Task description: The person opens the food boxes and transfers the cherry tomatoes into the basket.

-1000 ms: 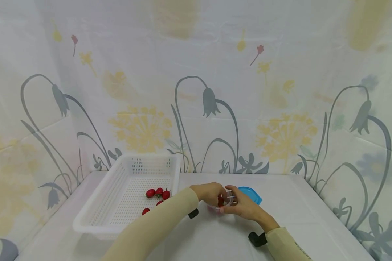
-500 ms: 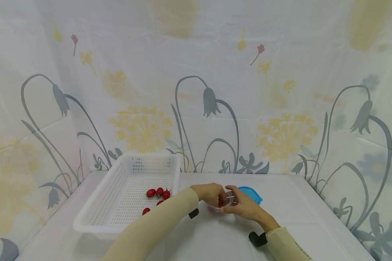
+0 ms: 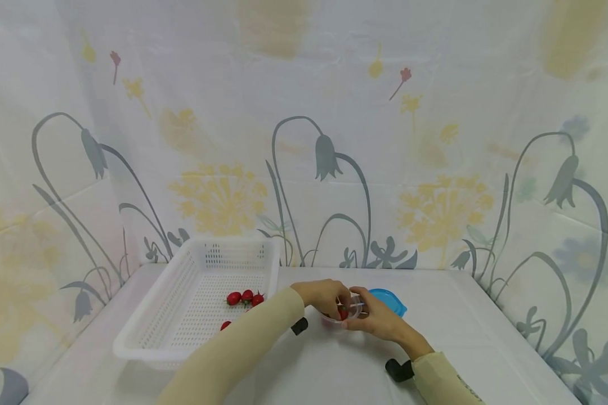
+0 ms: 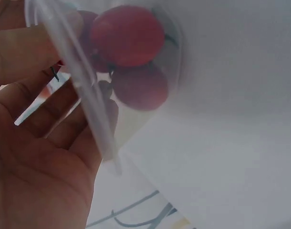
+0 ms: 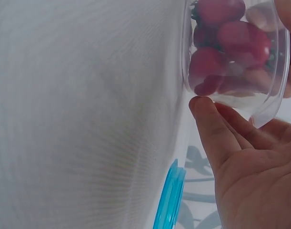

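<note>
A small clear plastic cup (image 3: 355, 310) holds several red cherry tomatoes (image 5: 208, 67) and stands on the white-covered table. My right hand (image 3: 380, 322) grips the cup from the right, thumb on the near side and fingers round the far side. My left hand (image 3: 325, 297) reaches into the cup from the left, past the rim. Its thumb and fingers show through the wall in the right wrist view, pinching a cherry tomato (image 5: 244, 43) among the others. Part of that tomato is hidden by the fingers and wall.
A white perforated basket (image 3: 154, 354) stands at the left with several cherry tomatoes (image 3: 234, 298) in it; my left sleeve (image 3: 243, 349) covers part of it. Behind the right hand lies a blue lid (image 3: 391, 302). A flower-printed cloth (image 3: 304, 214) hangs behind the table.
The left hand has risen very slightly at the cup, with its fingers still inside, and its forearm has shifted a little. The right hand and the cup have stayed in place.
</note>
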`<state>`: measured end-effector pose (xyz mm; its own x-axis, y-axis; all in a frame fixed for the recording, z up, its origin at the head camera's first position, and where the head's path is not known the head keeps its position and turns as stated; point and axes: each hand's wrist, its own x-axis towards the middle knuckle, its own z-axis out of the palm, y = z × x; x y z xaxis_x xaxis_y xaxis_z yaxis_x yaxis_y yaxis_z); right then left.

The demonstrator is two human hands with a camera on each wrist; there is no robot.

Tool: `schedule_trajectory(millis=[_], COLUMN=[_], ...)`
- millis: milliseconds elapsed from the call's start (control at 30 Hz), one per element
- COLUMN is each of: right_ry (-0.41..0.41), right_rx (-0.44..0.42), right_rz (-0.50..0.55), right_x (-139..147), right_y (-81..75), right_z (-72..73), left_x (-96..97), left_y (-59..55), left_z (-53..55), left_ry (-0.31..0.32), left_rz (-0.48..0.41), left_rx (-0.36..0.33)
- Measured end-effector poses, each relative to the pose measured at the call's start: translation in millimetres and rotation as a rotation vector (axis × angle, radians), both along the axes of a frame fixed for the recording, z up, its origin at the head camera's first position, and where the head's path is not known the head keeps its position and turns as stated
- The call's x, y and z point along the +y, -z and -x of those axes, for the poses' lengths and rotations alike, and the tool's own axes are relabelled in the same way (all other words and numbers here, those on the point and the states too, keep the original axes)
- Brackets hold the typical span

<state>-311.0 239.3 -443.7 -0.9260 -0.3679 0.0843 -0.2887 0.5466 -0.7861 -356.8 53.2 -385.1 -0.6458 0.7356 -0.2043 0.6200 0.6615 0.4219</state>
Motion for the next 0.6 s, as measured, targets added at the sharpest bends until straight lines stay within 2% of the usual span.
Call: schedule_trajectory(millis=[167,300,433,533,600], right_ry=[-0.012,-0.019,-0.030,-0.027,-0.021], right_rx=[-0.007,-0.014,-0.020,-0.024,-0.030], right_rz=[0.017,0.030,0.046,0.047,0.051], right_x=[0,1,2,1,1], right_y=[-0.9,-0.6,0.1,0.5,0.0], right_z=[0.1,0.4,1.0,1.0,0.4], left_x=[-4.3,-8.6,-14.5,-21.1,-26.7], left_y=[-9.0,-16.2,-24.7,-35.2,-42.9], left_z=[4.5,5.4,2.3,-1.2,-2.4], left_ry=[-0.036,-0.022,-0.016,-0.020,0.000], left_rz=[-0.064,-0.130,-0.186,-0.230,-0.259], left_rx=[-0.016,-0.019,-0.028,-0.048,-0.041])
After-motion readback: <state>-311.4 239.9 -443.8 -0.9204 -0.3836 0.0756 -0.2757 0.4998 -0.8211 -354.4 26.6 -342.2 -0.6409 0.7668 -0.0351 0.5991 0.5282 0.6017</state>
